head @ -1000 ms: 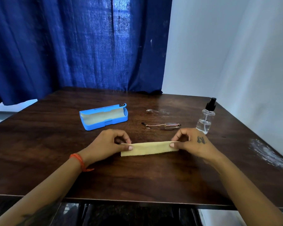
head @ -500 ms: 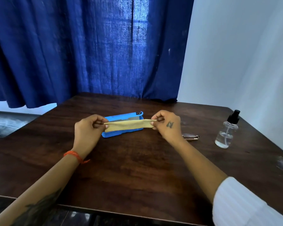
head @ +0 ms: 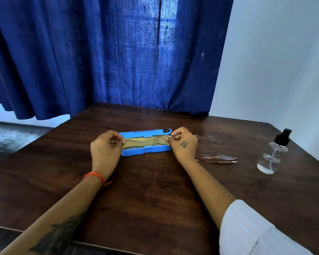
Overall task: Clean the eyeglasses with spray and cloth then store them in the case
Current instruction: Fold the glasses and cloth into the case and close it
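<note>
An open blue glasses case [head: 145,151] lies on the dark wooden table [head: 155,190]. A folded yellow cloth [head: 145,141] is stretched lengthwise over the case's open tray. My left hand [head: 106,150] pinches its left end and my right hand [head: 182,144] pinches its right end. The folded eyeglasses [head: 216,159] lie on the table just right of my right wrist. A clear spray bottle [head: 273,153] with a black nozzle stands upright further right.
A clear plastic sleeve [head: 208,139] lies behind the eyeglasses. A blue curtain [head: 109,56] hangs behind the table, with a white wall [head: 276,61] to the right. The table's near edge runs along the bottom left.
Both hands carried the stretched cloth away from the table's front, over to the case, and lowered it onto the open tray. The eyeglasses and bottle stayed put.
</note>
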Motion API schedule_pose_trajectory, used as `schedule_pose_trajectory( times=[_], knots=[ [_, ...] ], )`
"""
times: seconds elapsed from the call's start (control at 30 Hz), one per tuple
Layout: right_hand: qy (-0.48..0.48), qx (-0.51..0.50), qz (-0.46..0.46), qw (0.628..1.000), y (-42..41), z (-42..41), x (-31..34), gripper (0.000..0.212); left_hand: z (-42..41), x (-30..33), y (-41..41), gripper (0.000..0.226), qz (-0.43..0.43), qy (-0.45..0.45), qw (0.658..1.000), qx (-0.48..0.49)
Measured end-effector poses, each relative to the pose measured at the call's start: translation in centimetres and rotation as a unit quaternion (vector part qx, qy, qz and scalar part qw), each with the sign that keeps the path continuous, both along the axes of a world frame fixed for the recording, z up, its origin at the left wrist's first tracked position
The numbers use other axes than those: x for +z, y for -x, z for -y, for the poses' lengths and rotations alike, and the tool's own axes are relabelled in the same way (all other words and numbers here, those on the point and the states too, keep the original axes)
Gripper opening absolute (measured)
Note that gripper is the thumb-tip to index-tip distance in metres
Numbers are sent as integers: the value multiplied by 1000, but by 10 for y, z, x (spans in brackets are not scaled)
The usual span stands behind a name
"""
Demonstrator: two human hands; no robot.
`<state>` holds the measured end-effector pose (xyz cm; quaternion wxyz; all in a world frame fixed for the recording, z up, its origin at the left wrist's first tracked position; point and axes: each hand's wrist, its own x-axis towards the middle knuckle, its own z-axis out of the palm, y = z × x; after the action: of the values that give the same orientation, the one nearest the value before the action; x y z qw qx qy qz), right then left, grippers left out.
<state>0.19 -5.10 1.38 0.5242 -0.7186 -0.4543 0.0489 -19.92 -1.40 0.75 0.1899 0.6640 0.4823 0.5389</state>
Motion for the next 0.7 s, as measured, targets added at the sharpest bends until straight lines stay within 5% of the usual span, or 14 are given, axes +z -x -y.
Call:
schedule_pose_trajectory(
  times=[0.5, 0.7],
  knots=[
    [-53, 81, 295, 951, 28, 12, -16, 17, 0, -5, -3, 18, -70, -52, 996, 22],
    [111, 221, 366, 897, 38, 10, -18, 48, -3, -7, -6, 57, -71, -9, 996, -45]
  ],
)
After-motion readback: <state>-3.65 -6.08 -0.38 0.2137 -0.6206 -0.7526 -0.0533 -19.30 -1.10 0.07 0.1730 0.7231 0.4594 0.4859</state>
